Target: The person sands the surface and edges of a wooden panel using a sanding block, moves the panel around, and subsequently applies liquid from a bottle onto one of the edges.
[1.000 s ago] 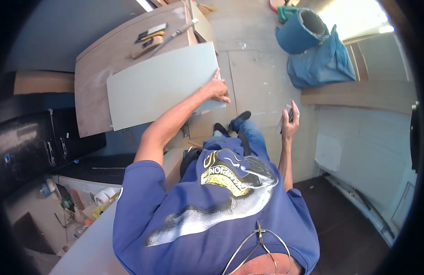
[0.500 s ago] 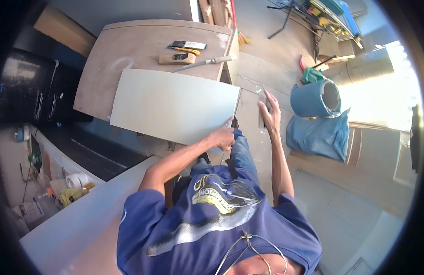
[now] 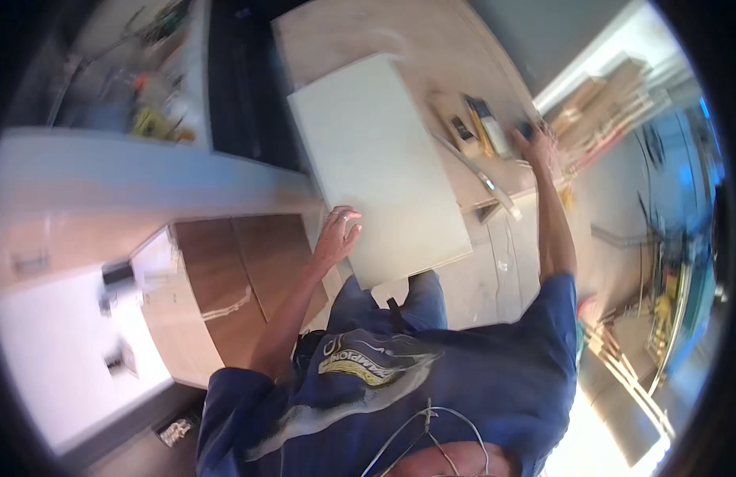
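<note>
A pale rectangular panel (image 3: 380,163) lies on a larger wooden board (image 3: 360,36) ahead of me. My left hand (image 3: 338,235) grips the panel's near left edge, fingers curled over it. My right hand (image 3: 536,145) is stretched out to the board's right side and closed around a small dark object (image 3: 525,127), which is blurred. Just left of that hand lie a yellow and black tool (image 3: 485,127), a small wooden block (image 3: 463,135) and a long metal straightedge (image 3: 475,175).
A brown wooden cabinet (image 3: 240,270) stands below my left arm, beside a white counter (image 3: 58,350). A dark shelf with small items (image 3: 157,119) is at the upper left. Stacked timber (image 3: 610,99) and blue objects (image 3: 686,238) are at the right.
The view has swung round, so the panel now runs away from me. My left hand has stayed on the panel's edge. My right hand has reached out from beside the panel to the tools.
</note>
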`<state>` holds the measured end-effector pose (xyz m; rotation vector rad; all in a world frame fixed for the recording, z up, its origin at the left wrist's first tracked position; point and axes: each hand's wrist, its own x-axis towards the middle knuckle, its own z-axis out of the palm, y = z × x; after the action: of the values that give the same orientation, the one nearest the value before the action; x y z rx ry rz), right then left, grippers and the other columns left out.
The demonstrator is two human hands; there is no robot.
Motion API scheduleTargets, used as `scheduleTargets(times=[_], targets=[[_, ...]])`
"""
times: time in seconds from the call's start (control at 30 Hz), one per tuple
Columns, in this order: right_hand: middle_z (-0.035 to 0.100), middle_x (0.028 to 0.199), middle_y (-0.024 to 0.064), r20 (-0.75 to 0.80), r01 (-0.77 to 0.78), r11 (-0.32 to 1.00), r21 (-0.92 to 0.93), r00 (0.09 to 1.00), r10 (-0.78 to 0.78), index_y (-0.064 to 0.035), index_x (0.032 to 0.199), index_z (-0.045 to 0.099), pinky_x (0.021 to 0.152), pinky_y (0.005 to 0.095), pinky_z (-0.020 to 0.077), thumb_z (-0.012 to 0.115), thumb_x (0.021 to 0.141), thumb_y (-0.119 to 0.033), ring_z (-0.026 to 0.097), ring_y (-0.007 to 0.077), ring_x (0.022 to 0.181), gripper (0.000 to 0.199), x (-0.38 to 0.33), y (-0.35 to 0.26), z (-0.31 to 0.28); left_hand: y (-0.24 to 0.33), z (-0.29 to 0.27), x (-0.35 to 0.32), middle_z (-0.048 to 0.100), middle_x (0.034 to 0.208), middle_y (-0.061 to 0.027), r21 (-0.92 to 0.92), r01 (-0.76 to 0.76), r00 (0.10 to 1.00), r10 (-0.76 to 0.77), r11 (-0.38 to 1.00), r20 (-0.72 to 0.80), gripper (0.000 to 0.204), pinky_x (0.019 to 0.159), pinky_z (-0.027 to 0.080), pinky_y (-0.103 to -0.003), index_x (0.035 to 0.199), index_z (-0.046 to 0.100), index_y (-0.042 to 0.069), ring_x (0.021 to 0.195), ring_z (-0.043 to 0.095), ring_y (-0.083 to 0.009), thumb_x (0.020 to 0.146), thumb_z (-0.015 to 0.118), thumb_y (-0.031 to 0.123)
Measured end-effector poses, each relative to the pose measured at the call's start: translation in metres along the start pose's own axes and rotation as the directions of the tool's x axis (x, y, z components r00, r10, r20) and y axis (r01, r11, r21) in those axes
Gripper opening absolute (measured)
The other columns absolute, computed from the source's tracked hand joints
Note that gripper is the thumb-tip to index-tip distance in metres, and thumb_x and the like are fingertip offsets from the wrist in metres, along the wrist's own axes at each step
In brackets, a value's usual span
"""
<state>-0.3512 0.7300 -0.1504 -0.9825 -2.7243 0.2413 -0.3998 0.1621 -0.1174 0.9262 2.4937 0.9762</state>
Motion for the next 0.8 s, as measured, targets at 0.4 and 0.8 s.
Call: scheduleTargets(times=[0.4,0.8], targets=[[0.062,0.135,0.0156,-0.136,0.469,0.746,0.472,0.875,-0.464,-0.0065,0.133,0.063,0.106,0.0468,0.0481,0.076,0.091,-0.022,0.058,0.0345,0.126,0.047,-0.209,-0.126,0.055,-0.057,0.116,-0.135,0.065,0.119,-0.02,-0.722,0.51,0.689,-0.725,0.468,0.017,0.069,0.096,0.05,-0.036,0.137,0.042,-0.005,0.111,0.063,-0.0243,0.1,0.061,0.049],[0.064,0.132,0.023,0.55,-0.36,0.676,0.643,0.831,-0.081,0.0,0.145,0.052,0.102,0.0396,0.0487,0.071,0.093,-0.045,0.062,0.0362,0.12,0.071,-0.23,-0.117,0.017,0.032,0.059,-0.119,0.063,0.125,-0.0205,-0.648,0.632,0.677,-0.709,0.425,0.196,0.067,0.101,0.047,-0.039,0.135,0.048,-0.008,0.118,0.06,-0.0279,0.101,0.057,0.05]])
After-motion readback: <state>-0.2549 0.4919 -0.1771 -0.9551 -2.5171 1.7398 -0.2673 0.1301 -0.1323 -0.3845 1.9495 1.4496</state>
